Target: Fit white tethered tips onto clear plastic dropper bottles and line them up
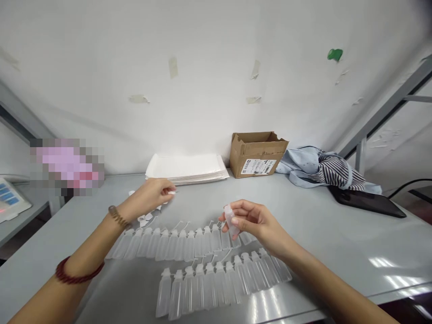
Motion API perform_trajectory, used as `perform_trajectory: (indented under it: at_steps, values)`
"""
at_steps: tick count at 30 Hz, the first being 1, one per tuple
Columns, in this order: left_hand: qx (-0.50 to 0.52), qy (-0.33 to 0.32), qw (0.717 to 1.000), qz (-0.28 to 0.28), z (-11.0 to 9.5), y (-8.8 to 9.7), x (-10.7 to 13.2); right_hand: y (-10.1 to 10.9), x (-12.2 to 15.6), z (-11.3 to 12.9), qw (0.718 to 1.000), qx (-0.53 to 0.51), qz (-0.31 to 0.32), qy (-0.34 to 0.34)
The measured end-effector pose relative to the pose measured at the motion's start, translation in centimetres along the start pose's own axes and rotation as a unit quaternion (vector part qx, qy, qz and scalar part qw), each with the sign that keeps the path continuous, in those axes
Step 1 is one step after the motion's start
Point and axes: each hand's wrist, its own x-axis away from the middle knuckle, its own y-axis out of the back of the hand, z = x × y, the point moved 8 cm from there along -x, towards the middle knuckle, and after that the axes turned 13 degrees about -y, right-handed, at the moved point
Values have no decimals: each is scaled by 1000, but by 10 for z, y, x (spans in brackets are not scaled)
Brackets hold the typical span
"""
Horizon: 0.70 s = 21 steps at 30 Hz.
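Note:
My right hand (254, 221) grips a small clear plastic bottle (231, 219) between thumb and fingers, held just above the grey table (303, 225). My left hand (153, 194) reaches forward with its fingers pinched on a small white piece (171, 192). A few similar white bits (145, 219) lie on the table beneath that wrist. Two rows of clear plastic bottles lie side by side: the far row (175, 243) and the near row (216, 283). Thin white stems stick out from the bottle tops.
A stack of white sheets (187, 168) and an open cardboard box (256, 153) stand against the white wall. Blue and striped cloth (320, 168) and a dark tablet (367, 201) lie at the right. A scale (10, 198) sits on a side surface at the left.

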Motion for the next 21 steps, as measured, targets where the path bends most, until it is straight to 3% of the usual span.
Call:
perform_trajectory:
  at_steps: [2, 4, 7, 10, 14, 21]
  values:
    - [55, -23, 998, 6, -34, -7, 6, -3, 1, 0, 1000, 6, -6, 1]
    - [212, -28, 977, 3, -66, -21, 13, -7, 1, 0, 1000, 7, -1, 8]
    - [345, -6, 938, -44, -93, -41, 23, -11, 4, -1, 1000, 7, 11, 20]
    - [455, 44, 884, -100, -96, -59, 29, -14, 6, -1, 1000, 9, 16, 21]
    - [530, 95, 828, -158, -89, -69, 35, -18, 10, -3, 1000, 14, 13, 13]
    - [636, 143, 741, -160, -89, -83, 40, -22, 10, -12, 999, 48, -17, -8]
